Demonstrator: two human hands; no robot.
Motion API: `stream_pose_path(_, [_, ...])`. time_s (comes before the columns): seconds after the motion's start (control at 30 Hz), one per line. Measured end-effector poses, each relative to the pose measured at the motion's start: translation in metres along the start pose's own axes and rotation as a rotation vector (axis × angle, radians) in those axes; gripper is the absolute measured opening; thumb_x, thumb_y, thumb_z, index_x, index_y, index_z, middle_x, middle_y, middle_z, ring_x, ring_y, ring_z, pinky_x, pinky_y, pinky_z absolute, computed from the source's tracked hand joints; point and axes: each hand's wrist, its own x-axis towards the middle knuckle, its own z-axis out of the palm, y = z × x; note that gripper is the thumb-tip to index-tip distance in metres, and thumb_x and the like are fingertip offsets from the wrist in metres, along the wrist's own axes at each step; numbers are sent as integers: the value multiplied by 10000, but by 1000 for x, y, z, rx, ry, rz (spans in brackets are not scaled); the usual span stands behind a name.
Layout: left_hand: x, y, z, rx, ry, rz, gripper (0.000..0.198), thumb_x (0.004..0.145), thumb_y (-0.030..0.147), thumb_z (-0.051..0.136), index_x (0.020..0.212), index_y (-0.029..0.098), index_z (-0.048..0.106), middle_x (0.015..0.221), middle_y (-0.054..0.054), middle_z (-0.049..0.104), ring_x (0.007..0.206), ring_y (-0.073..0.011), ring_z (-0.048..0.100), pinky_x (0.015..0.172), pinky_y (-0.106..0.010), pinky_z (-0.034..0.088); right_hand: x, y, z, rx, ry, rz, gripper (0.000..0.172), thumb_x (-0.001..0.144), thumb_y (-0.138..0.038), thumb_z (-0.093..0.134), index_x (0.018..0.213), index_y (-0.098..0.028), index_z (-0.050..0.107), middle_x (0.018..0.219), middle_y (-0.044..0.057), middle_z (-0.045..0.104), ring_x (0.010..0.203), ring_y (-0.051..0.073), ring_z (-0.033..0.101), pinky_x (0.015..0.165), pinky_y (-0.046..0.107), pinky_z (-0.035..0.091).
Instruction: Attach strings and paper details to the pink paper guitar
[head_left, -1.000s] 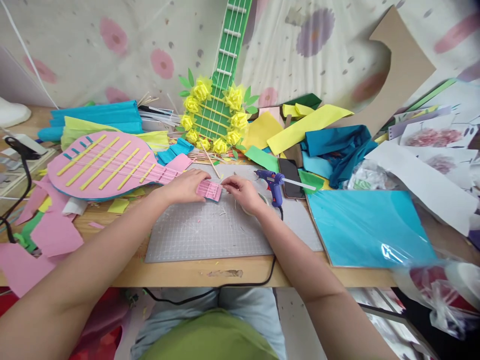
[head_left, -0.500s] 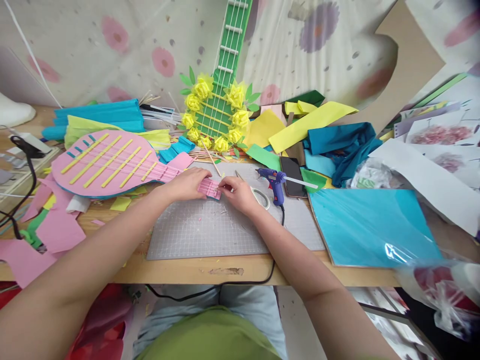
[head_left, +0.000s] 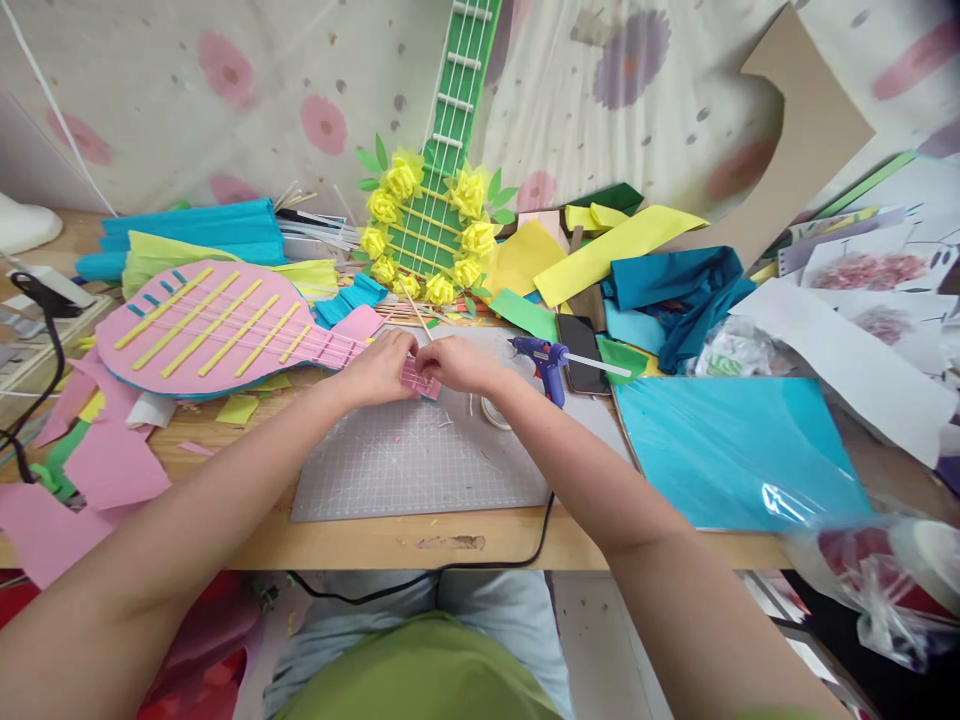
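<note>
A pink paper instrument [head_left: 217,325] with yellow strips and pink strings lies flat on the left, its neck reaching onto the grey cutting mat [head_left: 420,460]. My left hand [head_left: 384,366] is closed over the neck near its end. Close beside it, my right hand [head_left: 457,363] bends over the tip of the neck with curled fingers; what its fingertips hold, if anything, is hidden. A thin stick [head_left: 415,308] rises just behind both hands. Right of my right hand lie a roll of white tape [head_left: 495,412] and a blue glue gun [head_left: 547,365].
A green instrument with yellow flowers [head_left: 429,235] stands at the back. A phone [head_left: 583,355] and a wrapped blue sheet [head_left: 735,450] lie to the right. Pink scraps [head_left: 116,465] cover the left side. A black cable [head_left: 480,566] hangs along the front edge.
My right hand has moved left over the end of the neck, nearer my left hand, and its forearm now covers part of the mat. The view has shifted slightly.
</note>
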Motion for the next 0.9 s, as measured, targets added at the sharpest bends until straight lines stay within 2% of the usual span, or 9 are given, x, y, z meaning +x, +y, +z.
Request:
stream_pose_path(0.23, [-7, 5, 6, -63, 135, -274, 531, 496, 449, 742, 816, 196, 401, 870, -50, 474, 904, -256, 501, 745, -366, 429, 17, -12, -21, -39, -213, 110, 270, 657, -74, 506, 830, -171, 689, 794, 27, 685, 671, 116, 557, 561, 213, 323])
stream_pose_path(0.3, [-8, 5, 9, -46, 173, -274, 524, 503, 455, 739, 791, 205, 380, 848, -42, 456, 892, -253, 496, 747, -372, 427, 18, -17, -23, -88, -235, 94, 266, 660, -88, 510, 843, -170, 685, 813, 35, 684, 686, 124, 557, 561, 219, 315])
stream_pose_path(0.43, [-10, 4, 18, -37, 290, -182, 562, 505, 500, 729, 802, 211, 349, 869, -38, 417, 923, -250, 465, 773, -386, 422, 19, -22, -20, -133, -247, 58, 247, 680, -118, 517, 864, -168, 673, 842, 45, 681, 703, 132, 554, 567, 226, 303])
stream_pose_path(0.6, [-13, 4, 28, -115, 423, -212, 716, 412, 518, 773, 873, 212, 319, 900, -28, 396, 916, -229, 451, 785, -390, 422, 10, -11, -9, 22, -160, 40, 209, 697, -114, 505, 829, -168, 658, 813, 20, 676, 697, 107, 545, 601, 209, 322])
stream_pose_path(0.7, [-12, 7, 27, -157, 380, -207, 703, 441, 485, 767, 910, 210, 321, 926, -30, 418, 921, -220, 471, 793, -379, 426, 0, -5, -3, 100, -78, -17, 191, 712, -110, 507, 822, -168, 651, 792, 9, 667, 700, 104, 548, 630, 206, 339])
stream_pose_path(0.83, [-9, 12, 20, -223, 217, -199, 645, 528, 450, 714, 995, 197, 348, 964, -52, 496, 882, -208, 535, 755, -355, 455, -14, 0, 8, 30, 83, -145, 189, 754, -112, 492, 803, -182, 660, 826, 30, 661, 775, 134, 561, 685, 233, 366])
stream_pose_path(0.9, [-8, 12, 17, -240, 187, -159, 649, 546, 425, 705, 1049, 194, 366, 1007, -65, 534, 913, -212, 552, 780, -353, 461, -21, 4, 15, 7, 164, -202, 186, 787, -145, 485, 811, -191, 664, 845, 44, 662, 816, 151, 565, 722, 254, 381])
